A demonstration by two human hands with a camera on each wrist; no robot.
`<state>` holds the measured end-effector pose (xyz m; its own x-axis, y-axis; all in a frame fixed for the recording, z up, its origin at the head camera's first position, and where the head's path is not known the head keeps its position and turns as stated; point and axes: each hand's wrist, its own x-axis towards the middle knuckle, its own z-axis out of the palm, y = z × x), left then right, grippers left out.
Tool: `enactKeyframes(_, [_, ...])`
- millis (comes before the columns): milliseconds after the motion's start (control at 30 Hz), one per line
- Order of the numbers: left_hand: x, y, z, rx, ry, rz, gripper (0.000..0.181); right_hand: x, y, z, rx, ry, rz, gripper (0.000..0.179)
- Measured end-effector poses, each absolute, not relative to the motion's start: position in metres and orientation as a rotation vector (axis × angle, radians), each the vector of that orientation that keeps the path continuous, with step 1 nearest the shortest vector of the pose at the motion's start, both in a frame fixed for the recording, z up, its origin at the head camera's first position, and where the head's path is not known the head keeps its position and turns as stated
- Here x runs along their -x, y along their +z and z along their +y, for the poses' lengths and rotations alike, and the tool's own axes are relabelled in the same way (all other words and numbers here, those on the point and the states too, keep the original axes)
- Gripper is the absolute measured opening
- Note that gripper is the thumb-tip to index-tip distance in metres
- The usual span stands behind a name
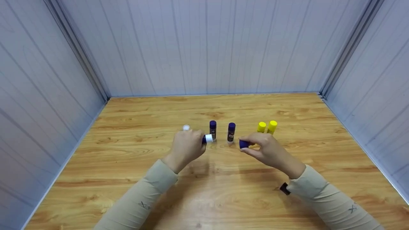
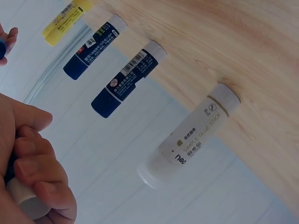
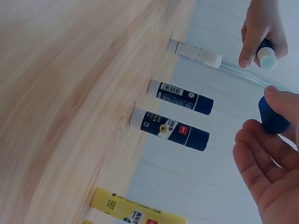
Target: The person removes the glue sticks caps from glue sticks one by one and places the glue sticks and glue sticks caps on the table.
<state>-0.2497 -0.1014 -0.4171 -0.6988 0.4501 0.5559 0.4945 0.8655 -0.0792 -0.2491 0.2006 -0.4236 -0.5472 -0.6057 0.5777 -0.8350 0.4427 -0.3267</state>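
Note:
My left hand (image 1: 187,147) grips a dark blue glue stick (image 1: 208,138) whose white end pokes out towards the right. In my right hand (image 1: 270,151), thumb and finger pinch a dark blue glue stick cap (image 1: 244,144), apart from the held stick. Between and just beyond the hands stand two upright navy glue sticks with white bases, the left one (image 1: 212,125) and the right one (image 1: 231,132). A white glue stick (image 2: 201,128) stands beyond my left hand, which hides most of it in the head view.
Two yellow glue sticks, one (image 1: 261,127) left of the other (image 1: 272,126), stand beyond my right hand, their lower parts partly hidden. Everything rests on a wood-grain table (image 1: 153,108), with pale panel walls (image 1: 204,48) at the back and both sides. A small black object (image 1: 284,188) shows beside the right cuff.

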Motion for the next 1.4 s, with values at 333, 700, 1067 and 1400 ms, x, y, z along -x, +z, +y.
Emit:
enactKeyframes(333, [0.250, -0.416, -0.100, 0.671, -0.279, -2.564, 0.042, 0.237, -0.423, 0.187, -1.376, 0.734, -2.486, 0.042])
enactKeyframes(700, [0.248, -0.412, -0.097, 0.621, -0.549, -2.645, 0.037, 0.231, -0.434, 0.180, -1.519, 0.723, -2.688, 0.025])
enactKeyframes(1067, [0.249, -0.412, -0.095, 0.560, -0.953, -2.646, 0.043, 0.225, -0.438, 0.177, -1.599, 0.557, -2.735, 0.020])
enactKeyframes(1400, [0.247, -0.412, -0.095, 0.509, -1.226, -2.625, 0.025, 0.220, -0.439, 0.173, -1.627, 0.398, -2.863, 0.015])
